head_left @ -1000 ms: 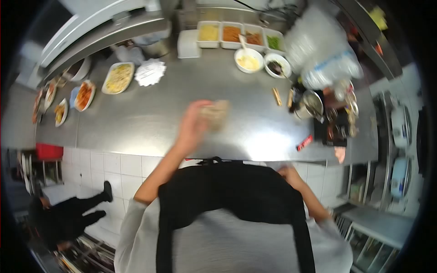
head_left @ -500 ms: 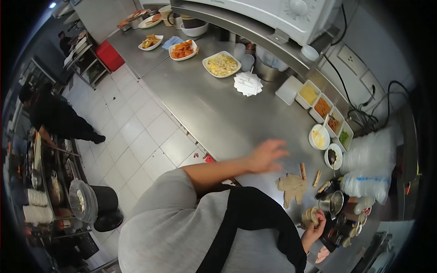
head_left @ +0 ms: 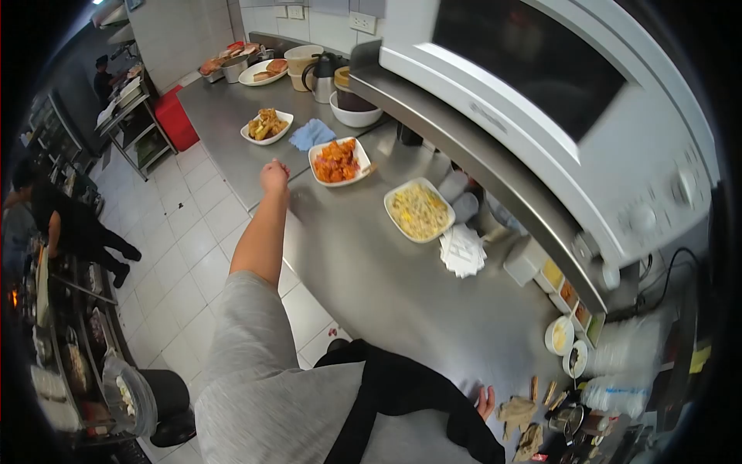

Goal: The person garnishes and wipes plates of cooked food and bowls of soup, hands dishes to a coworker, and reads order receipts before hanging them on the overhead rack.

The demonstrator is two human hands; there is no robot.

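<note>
My left hand (head_left: 274, 178) is stretched far out along the counter's left edge, with its fingers curled in and nothing visible in them. It is nearest to a white dish of orange-red sauced pieces (head_left: 338, 162) and a smaller dish of golden fried pieces (head_left: 267, 125). A folded blue cloth (head_left: 311, 134) lies between those dishes. Low by the apron, my right hand (head_left: 485, 403) shows only its fingers, apart and holding nothing; the rest is hidden. To its right lie a beige cloth (head_left: 516, 413) and a crumpled second cloth (head_left: 530, 443).
A square dish of fried rice (head_left: 419, 210) and a stack of white papers (head_left: 462, 251) sit mid-counter. A microwave (head_left: 541, 85) overhangs on a steel shelf (head_left: 471, 166). White bowls (head_left: 559, 336) stand at right. Another person (head_left: 73, 224) works at the left.
My left hand has swung from over the mid-counter to the far left dishes, its fingers now curled. My right hand has let go of the crumpled cloth. The view has turned left.
</note>
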